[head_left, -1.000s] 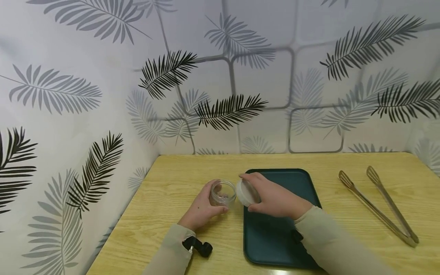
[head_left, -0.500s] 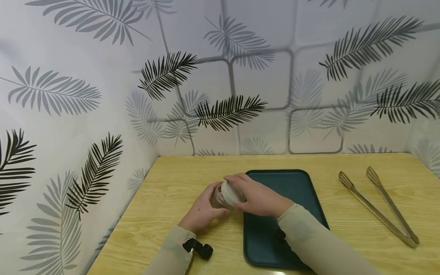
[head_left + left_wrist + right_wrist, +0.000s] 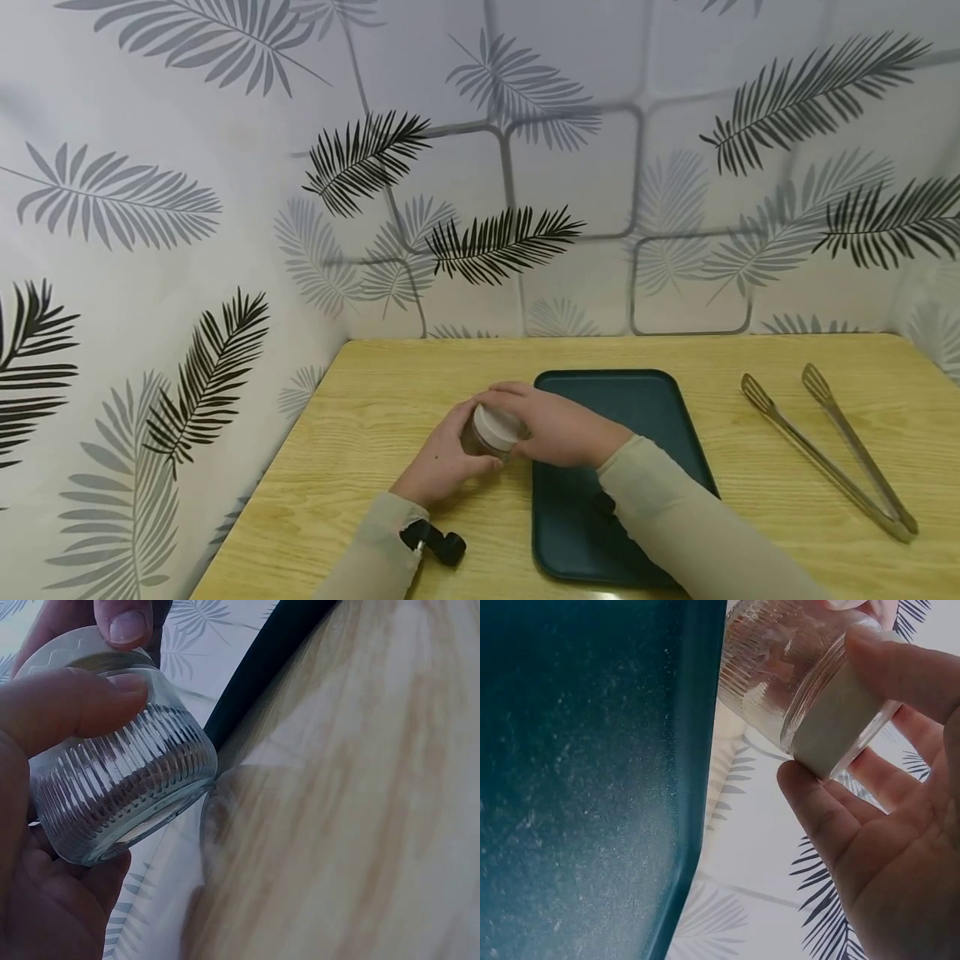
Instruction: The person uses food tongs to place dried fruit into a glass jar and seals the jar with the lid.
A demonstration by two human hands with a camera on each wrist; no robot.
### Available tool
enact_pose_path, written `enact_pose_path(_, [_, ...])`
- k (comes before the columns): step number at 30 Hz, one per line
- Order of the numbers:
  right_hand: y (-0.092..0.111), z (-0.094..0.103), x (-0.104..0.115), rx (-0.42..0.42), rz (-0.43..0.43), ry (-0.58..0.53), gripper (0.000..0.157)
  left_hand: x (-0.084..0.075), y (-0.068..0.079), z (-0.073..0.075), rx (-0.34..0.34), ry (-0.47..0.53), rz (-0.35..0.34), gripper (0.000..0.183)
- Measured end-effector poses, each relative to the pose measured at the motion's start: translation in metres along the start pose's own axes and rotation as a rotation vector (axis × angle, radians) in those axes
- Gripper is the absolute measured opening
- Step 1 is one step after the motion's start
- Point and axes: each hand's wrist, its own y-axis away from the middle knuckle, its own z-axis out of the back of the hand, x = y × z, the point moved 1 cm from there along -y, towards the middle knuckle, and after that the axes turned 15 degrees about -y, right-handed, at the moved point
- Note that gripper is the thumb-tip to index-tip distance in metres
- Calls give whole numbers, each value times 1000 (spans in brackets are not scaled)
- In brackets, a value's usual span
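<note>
A clear ribbed glass jar is tilted in my left hand, whose thumb and fingers curl round its side. Over its mouth sits a whitish lid, and my right hand grips that lid by the rim. From the right wrist view, the lid lies against the jar's threaded neck, with the thumb on one side and fingers on the other. Whether the threads are engaged I cannot tell. What the jar holds is hard to make out through the ribs.
A dark teal tray lies right of the jar, partly under my right forearm. Metal tongs rest spread on the wooden table farther right. A leaf-patterned covering rises behind and on the left.
My right hand has moved left, bringing the lid from beside the jar onto its mouth. The open mouth, visible a second ago, is now covered. My left hand has stayed nearly still.
</note>
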Motion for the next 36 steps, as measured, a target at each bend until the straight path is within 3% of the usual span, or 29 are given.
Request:
enact_pose_path(10, [0,-1,1,-26,-45,-24,81,0,0,2,14,-27,-12,90])
enact_pose_path(25, [2,-2,-3,-38,48,20,79,2,-1,8,68,14,-10,87])
enact_pose_path(28, [-1,-2,-1,-62,9,31,77,0,-1,9,54,-6,-14,88])
enact_pose_path(36, [-10,-12,3,-220,-182,-26,79,-1,-2,9,11,-17,-17,83])
